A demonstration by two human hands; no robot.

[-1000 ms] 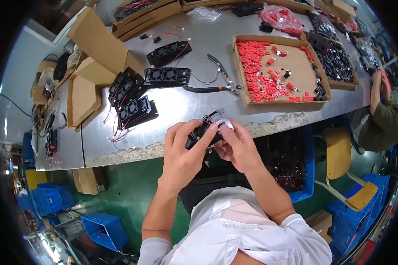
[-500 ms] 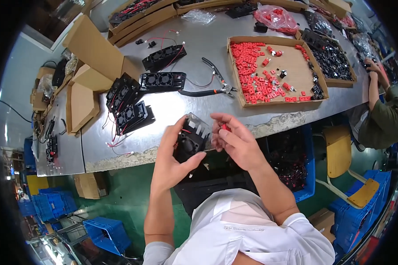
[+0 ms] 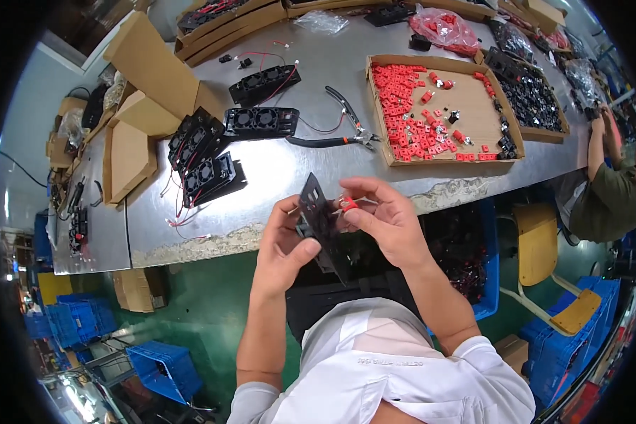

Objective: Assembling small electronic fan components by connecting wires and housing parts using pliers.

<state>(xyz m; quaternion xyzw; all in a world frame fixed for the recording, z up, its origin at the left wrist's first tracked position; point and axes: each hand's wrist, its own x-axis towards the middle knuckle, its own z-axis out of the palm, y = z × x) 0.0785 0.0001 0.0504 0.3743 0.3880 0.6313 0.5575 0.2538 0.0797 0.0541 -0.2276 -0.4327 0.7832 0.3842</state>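
Note:
Over the table's front edge my left hand (image 3: pixel 283 247) is closed round a black fan panel (image 3: pixel 321 222), which stands nearly on edge with rectangular cut-outs along it. Close to the panel's right face, my right hand (image 3: pixel 387 225) pinches a small red connector (image 3: pixel 348 204) between thumb and fingers. Whether the connector touches the panel I cannot tell. Further back on the metal table lie more black twin-fan panels (image 3: pixel 261 121) with thin red and black wires. A pair of black-handled pliers (image 3: pixel 346 120) lies beside them.
A shallow cardboard tray (image 3: pixel 454 164) of red connectors stands at the right, with a tray of black parts (image 3: pixel 532 99) beyond it. Below the table's chipped edge sits a blue bin (image 3: pixel 489 283). An open carton (image 3: pixel 131 166) stands left; another person's arm (image 3: pixel 596 152) is far right.
My left hand has turned the fan panel from showing its fan face to nearly edge-on. My right hand has stayed close beside it with the red connector.

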